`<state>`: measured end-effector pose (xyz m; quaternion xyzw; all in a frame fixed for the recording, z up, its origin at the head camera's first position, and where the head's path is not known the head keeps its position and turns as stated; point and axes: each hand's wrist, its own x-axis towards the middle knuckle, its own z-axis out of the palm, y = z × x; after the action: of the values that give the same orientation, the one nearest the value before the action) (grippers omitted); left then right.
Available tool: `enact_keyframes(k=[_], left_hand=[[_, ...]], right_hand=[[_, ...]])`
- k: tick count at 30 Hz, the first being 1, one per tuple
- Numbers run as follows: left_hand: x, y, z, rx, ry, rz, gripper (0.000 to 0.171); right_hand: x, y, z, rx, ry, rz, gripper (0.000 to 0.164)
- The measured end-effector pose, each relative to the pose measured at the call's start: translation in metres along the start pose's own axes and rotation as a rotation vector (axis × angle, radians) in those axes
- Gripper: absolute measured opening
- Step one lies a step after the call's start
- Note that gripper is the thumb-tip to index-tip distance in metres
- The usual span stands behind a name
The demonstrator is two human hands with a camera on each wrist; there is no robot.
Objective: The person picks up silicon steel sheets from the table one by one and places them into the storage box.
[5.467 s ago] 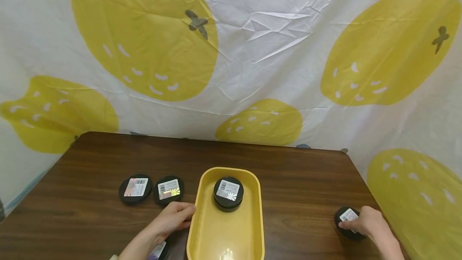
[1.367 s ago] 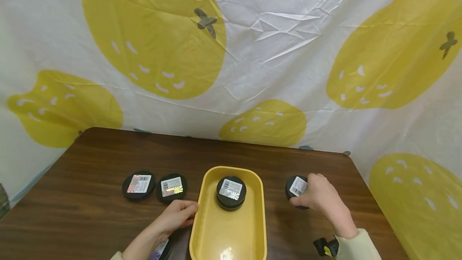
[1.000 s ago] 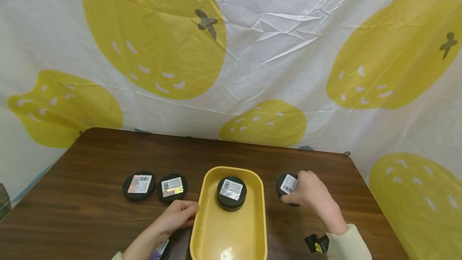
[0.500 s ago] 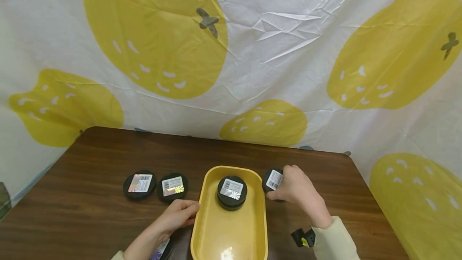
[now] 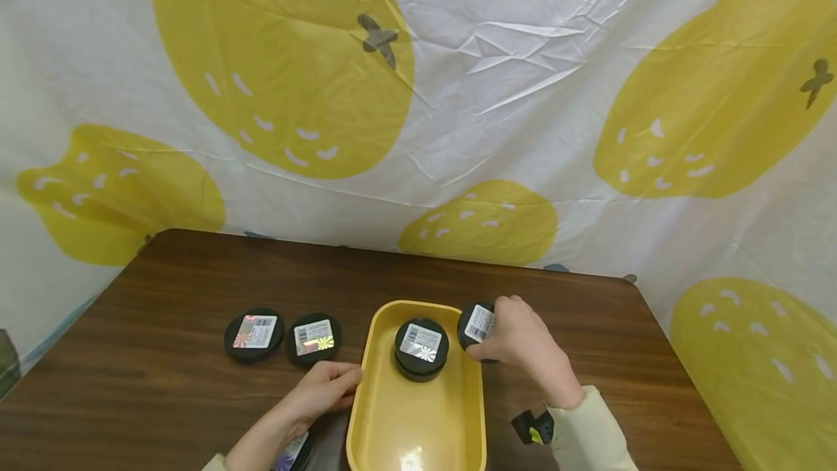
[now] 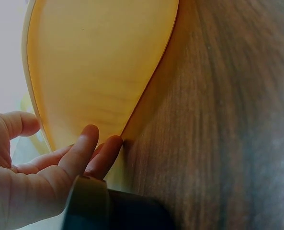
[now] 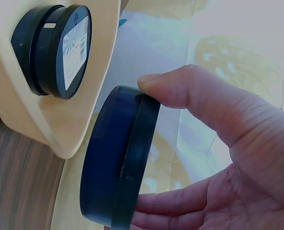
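Lemon-print white cloth (image 5: 503, 122) hangs behind dark brown wood-grain table (image 5: 150, 405). Right hand (image 5: 525, 344) grips a flat round black white-labelled container (image 5: 479, 323) by its edge — near far right rim of glossy yellow rounded-rectangular tray (image 5: 412, 427). Left hand (image 5: 322, 389), fingers loosely extended, touches tray's left side — stacked round black containers (image 5: 421, 344) sit inside, far end.

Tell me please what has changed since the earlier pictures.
The right hand has brought its black round container leftward across the table to the right rim of the yellow tray. The left hand stays at the tray's left side; the stack inside is unmoved.
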<state>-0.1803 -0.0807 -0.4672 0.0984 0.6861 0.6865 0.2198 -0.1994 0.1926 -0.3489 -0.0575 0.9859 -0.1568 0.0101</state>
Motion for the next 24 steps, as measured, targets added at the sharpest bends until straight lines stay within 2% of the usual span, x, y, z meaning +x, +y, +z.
enact_keyframes(k=[17,24], left_hand=[[0.001,-0.003,-0.001,-0.014,-0.005,0.007,0.038],[0.000,-0.002,0.000,-0.015,-0.016,0.008,0.038]], right_hand=[[0.007,-0.030,0.019,0.036,-0.059,-0.056,0.049],[0.011,-0.037,0.028,0.035,-0.053,-0.094,0.044]])
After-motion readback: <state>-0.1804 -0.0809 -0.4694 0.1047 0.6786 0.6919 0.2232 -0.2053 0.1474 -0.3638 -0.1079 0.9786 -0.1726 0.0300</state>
